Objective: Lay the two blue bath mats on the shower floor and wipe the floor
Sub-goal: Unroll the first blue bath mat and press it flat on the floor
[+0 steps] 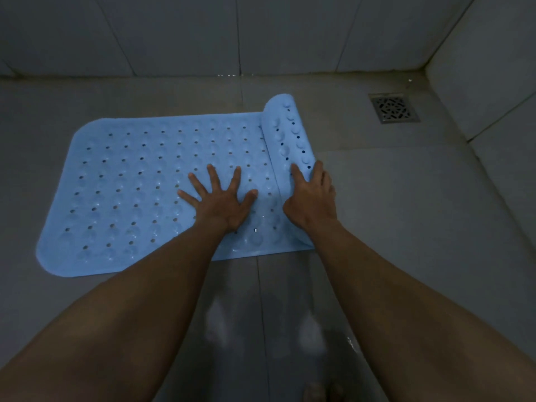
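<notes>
One blue bath mat [130,184] with holes and suction cups lies mostly flat on the grey tiled shower floor [391,227]. Its right end is still curled into a roll [287,132]. My left hand [220,198] presses flat on the mat with fingers spread, just left of the roll. My right hand [313,198] rests on the near end of the roll, thumb on its inner side and fingers over the outer side. A second mat is not in view.
A square metal drain grate [394,108] sits in the floor at the far right. Tiled walls [261,33] close the back and right side. The floor tiles near me look wet and shiny.
</notes>
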Tool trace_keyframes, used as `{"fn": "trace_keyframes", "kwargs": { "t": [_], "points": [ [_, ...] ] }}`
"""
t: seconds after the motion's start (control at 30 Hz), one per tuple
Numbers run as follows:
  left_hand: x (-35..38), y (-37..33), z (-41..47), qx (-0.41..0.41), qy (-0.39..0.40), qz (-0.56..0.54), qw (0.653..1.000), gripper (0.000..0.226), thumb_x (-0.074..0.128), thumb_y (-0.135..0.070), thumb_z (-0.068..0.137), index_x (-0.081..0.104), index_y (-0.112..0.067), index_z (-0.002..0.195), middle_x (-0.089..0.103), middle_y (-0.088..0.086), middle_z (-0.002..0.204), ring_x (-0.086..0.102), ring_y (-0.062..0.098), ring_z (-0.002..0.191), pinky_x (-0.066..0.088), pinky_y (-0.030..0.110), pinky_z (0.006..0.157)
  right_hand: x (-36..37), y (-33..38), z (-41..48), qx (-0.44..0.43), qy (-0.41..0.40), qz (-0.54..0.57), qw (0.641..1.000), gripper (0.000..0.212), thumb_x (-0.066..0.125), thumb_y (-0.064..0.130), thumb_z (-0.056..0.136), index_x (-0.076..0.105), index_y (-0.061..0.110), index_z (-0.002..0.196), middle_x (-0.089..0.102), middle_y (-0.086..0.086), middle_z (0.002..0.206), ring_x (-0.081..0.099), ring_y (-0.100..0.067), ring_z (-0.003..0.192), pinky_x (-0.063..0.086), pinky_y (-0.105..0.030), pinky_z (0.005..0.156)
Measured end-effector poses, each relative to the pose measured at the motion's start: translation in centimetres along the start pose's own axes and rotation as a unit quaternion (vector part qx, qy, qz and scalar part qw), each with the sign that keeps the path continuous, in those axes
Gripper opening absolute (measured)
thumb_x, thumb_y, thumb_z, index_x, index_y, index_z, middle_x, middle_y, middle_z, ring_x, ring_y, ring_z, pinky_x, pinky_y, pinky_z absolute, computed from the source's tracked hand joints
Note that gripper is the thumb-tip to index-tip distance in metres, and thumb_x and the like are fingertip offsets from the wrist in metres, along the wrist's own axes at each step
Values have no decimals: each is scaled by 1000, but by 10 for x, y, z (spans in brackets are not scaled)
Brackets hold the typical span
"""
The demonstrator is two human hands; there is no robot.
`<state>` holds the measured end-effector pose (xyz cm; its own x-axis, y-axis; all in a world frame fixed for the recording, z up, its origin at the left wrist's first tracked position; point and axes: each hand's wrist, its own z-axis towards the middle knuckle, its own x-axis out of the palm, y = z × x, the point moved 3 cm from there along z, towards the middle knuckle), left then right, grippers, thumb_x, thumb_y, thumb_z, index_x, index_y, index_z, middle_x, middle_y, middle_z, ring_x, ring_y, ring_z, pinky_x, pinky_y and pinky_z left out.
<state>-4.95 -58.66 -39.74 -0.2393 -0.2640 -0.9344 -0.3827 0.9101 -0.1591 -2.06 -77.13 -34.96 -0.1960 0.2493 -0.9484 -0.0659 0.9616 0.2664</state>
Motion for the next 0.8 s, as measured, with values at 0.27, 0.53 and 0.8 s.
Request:
{"fn": "trace_keyframes", "kwargs": {
  "t": [0.27,0.53,0.8],
  "points": [
    [1,-5,5,-7,24,20,999,90,16,-91,76,-16,-50,149,-30,6,160,-29,50,141,-17,76,104,-3,-22,5,71,-43,-19,996,93,55,42,93,-1,5,157,3,-23,163,10,-38,149,18,-60,116],
    [8,-60,6,113,-5,39,993,67,16,-69,95,-6,-45,154,-17,6,165,-17,38,149,-10,74,109,-2,-48,2,30,-92,-160,982,74,76,23,71,51,16,140,39,-19,153,50,-40,123,45,-57,92],
    [24,-60,1,130,-82,44,987,67,11,-73,94,3,-46,155,-5,7,166,-10,40,150,-9,71,110,-17,-58,16,-64,-163,-208,962,56,71,23,85,53,25,138,15,-19,163,10,-43,149,4,-77,109]
  ]
}}
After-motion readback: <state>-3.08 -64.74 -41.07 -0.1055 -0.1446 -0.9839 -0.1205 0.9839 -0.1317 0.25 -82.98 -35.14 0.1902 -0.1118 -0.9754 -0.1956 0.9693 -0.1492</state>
